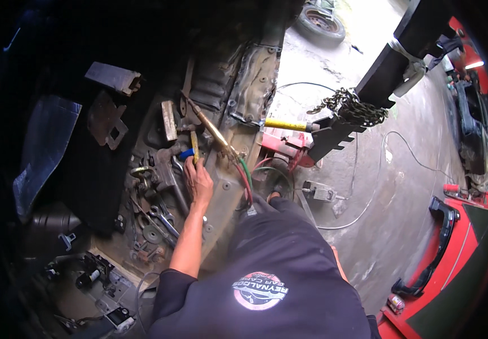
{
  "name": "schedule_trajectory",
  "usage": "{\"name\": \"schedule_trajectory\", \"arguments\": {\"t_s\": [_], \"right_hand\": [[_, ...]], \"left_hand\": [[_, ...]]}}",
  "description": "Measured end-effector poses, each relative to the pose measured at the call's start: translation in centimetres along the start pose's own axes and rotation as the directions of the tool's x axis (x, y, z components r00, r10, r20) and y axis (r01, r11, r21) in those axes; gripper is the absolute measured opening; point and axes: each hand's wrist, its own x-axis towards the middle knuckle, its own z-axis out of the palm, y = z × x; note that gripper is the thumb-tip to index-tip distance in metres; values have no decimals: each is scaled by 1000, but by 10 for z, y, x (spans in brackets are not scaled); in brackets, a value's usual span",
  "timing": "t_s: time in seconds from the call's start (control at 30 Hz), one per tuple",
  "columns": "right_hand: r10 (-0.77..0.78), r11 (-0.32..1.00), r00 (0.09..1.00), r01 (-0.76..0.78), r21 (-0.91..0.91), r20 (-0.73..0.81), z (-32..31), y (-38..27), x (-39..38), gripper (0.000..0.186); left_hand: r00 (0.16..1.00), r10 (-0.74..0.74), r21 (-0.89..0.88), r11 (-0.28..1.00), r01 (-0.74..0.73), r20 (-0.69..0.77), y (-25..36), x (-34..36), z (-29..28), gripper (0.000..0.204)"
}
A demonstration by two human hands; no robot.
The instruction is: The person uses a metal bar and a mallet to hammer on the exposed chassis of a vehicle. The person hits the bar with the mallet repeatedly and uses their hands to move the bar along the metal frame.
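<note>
Here I am, my bare left hand (200, 183) in among the tools just left of the frame's middle, fingertips right at the lower end of a yellowish handle (196, 148). Reached, yes; lifted clear, no: the handle lies with the other pieces, a blue piece (187, 153) just beside it. My fingers curl at that end, but whether they truly grip I can't tell. My right hand is out of sight, so no telling its state; only a sliver of my right forearm (339, 263) shows beside my dark shirt (311, 282), lower right of centre.

So how far along? Partway, I'd judge. Upper right, the chain (362, 110) is wound about the black post (388, 62), so that part looks done. The yellow cylinder (286, 124) sits between the post and the metal strip (255, 85), its left end right by the strip; whether it presses, I can't see. The strip's ragged edge looks unfinished to me.

Mid-frame, the brass-coloured tube (213, 130) lies slanted, the red hose (248, 183) and green hose (245, 167) by its lower end, no flame showing: no heating under way, I'd say. The wrenches (165, 219) lie jumbled below left of my hand, the wooden block (168, 120) above left, both out of my grasp.
</note>
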Motion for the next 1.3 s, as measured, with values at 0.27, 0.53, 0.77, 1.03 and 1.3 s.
{"name": "schedule_trajectory", "arguments": {"t_s": [0.27,0.53,0.77,1.03,1.3], "right_hand": [[-10,1000,1000,10,15,1,-32,-34,-15,42],[64,991,995,-72,113,73,-35,-39,-6,47],[-13,999,1000,12,37,9,-26,-44,1,50],[32,999,999,-34,43,42,0,-29,18,49],[8,1000,999,-8,2,41,4,-18,30,43]], "left_hand": [[999,-47,-18,999,47,0,-7,-5,3,38],[998,-68,-61,996,69,11,-6,-3,2,37],[995,-91,-67,993,93,33,-4,-3,0,45],[998,-56,-40,998,56,-5,-9,0,11,52],[996,-87,-40,995,86,-15,-13,-3,13,51]]}}
